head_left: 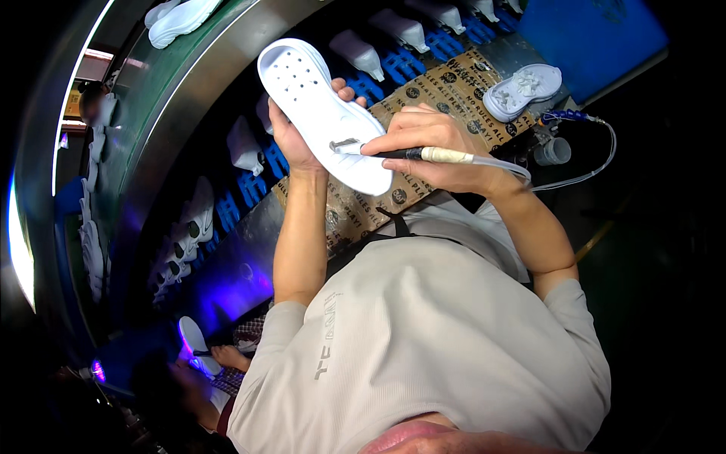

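My left hand holds a white shoe sole up by its middle, its inner face with small holes toward me. My right hand grips a thin brush tool with a pale handle and a tube trailing to the right. The brush's flat tip rests on the sole near its lower end.
A cardboard-covered bench holds another white sole and a small container. Blue racks carry white shoe parts. A conveyor with white soles runs at the upper left. Another person's hand works under purple light at the lower left.
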The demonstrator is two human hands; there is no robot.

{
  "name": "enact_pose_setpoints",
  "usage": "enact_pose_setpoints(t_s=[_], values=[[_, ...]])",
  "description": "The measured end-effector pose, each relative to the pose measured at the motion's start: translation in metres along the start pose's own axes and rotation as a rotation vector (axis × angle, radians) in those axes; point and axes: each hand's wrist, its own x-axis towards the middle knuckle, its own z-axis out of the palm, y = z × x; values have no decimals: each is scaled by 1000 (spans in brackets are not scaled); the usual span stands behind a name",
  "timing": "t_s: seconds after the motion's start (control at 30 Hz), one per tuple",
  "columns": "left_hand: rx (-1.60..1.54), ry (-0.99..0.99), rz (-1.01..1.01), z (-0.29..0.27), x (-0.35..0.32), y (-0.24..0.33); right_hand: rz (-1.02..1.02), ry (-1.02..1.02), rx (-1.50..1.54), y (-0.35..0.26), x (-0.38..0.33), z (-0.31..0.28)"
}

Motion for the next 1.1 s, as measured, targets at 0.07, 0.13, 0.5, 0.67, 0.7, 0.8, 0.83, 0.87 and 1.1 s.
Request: enact_pose_setpoints(t_s=[0.07, 0.13, 0.5, 0.67, 0.7, 0.8, 0.83, 0.87, 1.1], values=[[64, 13, 8, 9, 6, 7, -164, -159, 53, 8, -6, 6], [89, -102, -26, 8, 11, 21, -189, -325, 323, -1, -3, -5], [559, -165, -224, 25, 50, 43, -18, -74, 188, -1, 2, -7], [906, 118, -403, 38, 47, 47, -171, -375, 210, -6, 13, -16], [1014, 95, -421, 37, 48, 46, -121, -280, 222, -7, 11, -16], [1242, 38, -500, 42, 49, 54, -46, -193, -3, -15, 14, -11], [1264, -7, -524, 45, 48, 55, -81, -268, -23, -15, 14, -11], [1286, -52, -548, 46, 50, 54, -117, -343, -44, -14, 15, -12], [1448, -117, -682, 42, 50, 58, -41, -254, -10, -17, 13, -14]])
